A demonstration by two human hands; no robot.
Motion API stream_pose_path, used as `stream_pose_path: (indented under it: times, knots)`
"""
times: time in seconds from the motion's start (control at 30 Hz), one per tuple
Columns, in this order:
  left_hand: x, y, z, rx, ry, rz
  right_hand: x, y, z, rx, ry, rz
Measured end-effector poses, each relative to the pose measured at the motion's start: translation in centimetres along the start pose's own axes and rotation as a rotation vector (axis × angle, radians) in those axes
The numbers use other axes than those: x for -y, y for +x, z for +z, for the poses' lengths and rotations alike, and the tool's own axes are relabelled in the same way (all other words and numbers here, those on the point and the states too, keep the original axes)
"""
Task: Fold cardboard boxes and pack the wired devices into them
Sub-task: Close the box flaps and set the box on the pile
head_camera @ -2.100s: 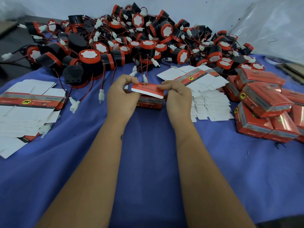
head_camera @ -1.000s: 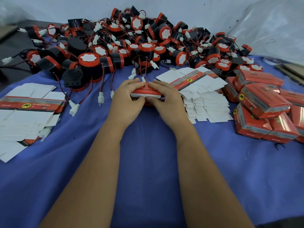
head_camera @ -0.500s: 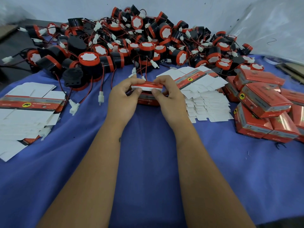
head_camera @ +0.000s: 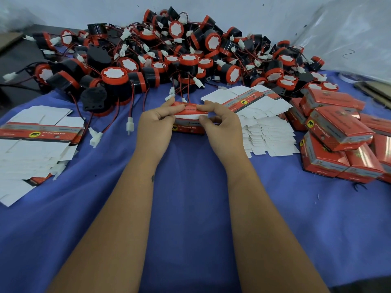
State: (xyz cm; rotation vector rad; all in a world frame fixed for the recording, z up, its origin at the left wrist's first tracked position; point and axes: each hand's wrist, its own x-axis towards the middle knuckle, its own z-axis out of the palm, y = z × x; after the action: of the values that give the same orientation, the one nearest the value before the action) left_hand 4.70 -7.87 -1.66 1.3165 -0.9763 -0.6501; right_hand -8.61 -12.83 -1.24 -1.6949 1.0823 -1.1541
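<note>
A small red cardboard box (head_camera: 187,129) sits on the blue cloth in the middle, its lid flap (head_camera: 189,111) partly raised with the white inside edge showing. My left hand (head_camera: 155,123) pinches the flap's left end and my right hand (head_camera: 222,123) pinches its right end, both against the box. Behind them lies a big heap of black and red wired devices (head_camera: 169,58) with white plugs. What is inside the box is hidden.
A stack of flat unfolded boxes (head_camera: 36,140) lies at the left and another (head_camera: 260,121) just right of my hands. Several closed red boxes (head_camera: 338,140) are piled at the right. The blue cloth (head_camera: 190,208) covers the table; a plastic sheet hangs at the back right.
The lid flap, held open and flat earlier, was pressed down onto the box, then lifted a little again. Both hands stayed at the box ends.
</note>
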Motion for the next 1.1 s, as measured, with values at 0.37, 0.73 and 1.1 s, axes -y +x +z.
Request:
stream_pose_path:
  times: [0.37, 0.73, 1.1]
  knots:
    - [0.5, -0.5, 1.3, 0.031, 0.654, 0.38, -0.5, 0.0, 0.0, -0.067, -0.047, -0.055]
    - [0.7, -0.4, 1.5, -0.03, 0.562, 0.333, 0.0, 0.1, -0.1, -0.146, 0.002, -0.056]
    - [0.5, 0.1, 1.2, 0.017, 0.526, 0.288, 0.2, 0.0, -0.1, -0.15, -0.031, -0.045]
